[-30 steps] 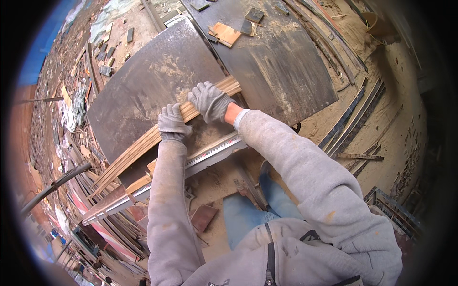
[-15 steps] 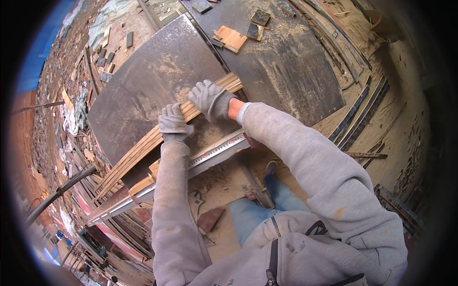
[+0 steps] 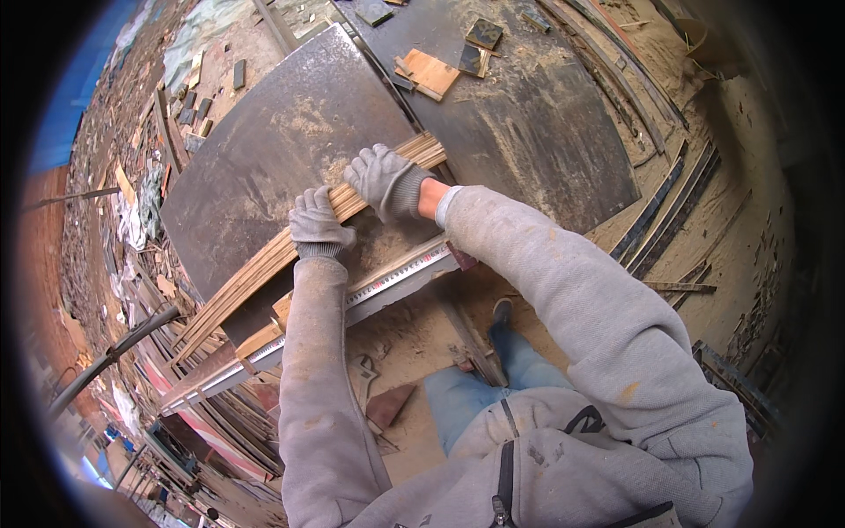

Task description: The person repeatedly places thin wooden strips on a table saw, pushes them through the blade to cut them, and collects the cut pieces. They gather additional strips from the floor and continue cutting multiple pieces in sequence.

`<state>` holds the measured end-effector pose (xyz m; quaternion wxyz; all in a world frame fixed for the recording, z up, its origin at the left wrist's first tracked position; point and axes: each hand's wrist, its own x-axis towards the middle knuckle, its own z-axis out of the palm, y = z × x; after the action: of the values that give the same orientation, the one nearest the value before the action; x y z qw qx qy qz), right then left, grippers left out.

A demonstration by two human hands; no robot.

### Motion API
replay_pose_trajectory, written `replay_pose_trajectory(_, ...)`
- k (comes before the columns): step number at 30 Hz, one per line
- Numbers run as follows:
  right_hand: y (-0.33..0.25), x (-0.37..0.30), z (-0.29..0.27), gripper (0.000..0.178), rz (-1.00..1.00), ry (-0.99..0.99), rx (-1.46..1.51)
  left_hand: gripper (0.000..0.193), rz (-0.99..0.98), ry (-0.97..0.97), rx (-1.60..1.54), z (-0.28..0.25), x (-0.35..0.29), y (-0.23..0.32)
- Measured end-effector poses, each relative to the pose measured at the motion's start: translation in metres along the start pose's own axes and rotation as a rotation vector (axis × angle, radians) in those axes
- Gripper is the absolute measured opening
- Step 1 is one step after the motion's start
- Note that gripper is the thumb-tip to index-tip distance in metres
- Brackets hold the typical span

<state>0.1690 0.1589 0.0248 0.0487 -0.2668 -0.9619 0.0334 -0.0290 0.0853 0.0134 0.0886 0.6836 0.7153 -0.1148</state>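
Observation:
A bundle of long, thin wooden strips (image 3: 253,275) lies slantwise over the dusty metal tabletop (image 3: 255,167), its lower left end reaching past the table's edge. My left hand (image 3: 317,220), in a grey knit glove, is closed over the strips near their middle. Farther up and to the right, my right hand (image 3: 380,180), gloved alike, grips the same bundle close to its far right end. Both thumbs point toward each other, and the palms hide part of the wood. Between the bundle and my body runs a metal rail with a measuring scale (image 3: 387,280).
Short board offcuts (image 3: 431,72) and sawdust lie on the table's far right part. A dark slot (image 3: 378,66) divides the tabletop. Small wood blocks (image 3: 260,339) rest by the rail. Long dark bars (image 3: 669,211) lie on sandy ground at right; scrap strips (image 3: 207,414) pile up at lower left.
Both hands and the strips have shifted very slightly to the left and away from me. The grip looks the same.

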Motion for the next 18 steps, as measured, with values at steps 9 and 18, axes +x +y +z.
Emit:
replay_pose_trajectory(9, 0.003, 0.011, -0.003, 0.053, 0.031, -0.037, -0.005, 0.087, 0.008, 0.062, 0.000, 0.000, 0.011, -0.007)
replay_pose_trajectory(18, 0.001, 0.015, -0.006, 0.055, 0.050, -0.077, -0.057, 0.073, 0.083, 0.292, -0.052, 0.007, 0.012, -0.012)
